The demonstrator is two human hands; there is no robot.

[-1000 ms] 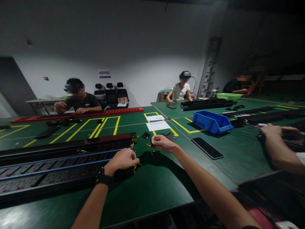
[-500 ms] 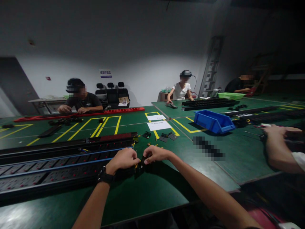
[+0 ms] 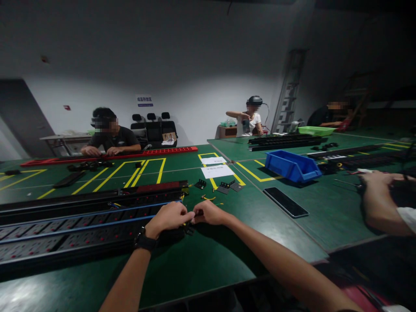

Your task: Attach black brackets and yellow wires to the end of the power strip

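My left hand (image 3: 169, 219) and my right hand (image 3: 208, 213) meet at the right end of a long black power strip (image 3: 65, 236) with red sockets, lying on the green table (image 3: 208, 260). Both hands are closed, fingertips pinched together on a small black part with yellow wires (image 3: 189, 225) at the strip's end. My left wrist wears a black watch (image 3: 142, 242). Loose yellow wire pieces (image 3: 209, 198) and small black brackets (image 3: 227, 186) lie just beyond my hands.
More black strips (image 3: 97, 197) lie behind the first. A phone (image 3: 286, 202), a blue bin (image 3: 292, 166) and white papers (image 3: 216, 171) sit to the right. Another person's hand (image 3: 377, 182) works at far right. Several people sit across the tables.
My right hand came back from the loose parts farther out to the strip's end, bringing a small black part, and now pinches it against my left hand's fingers.
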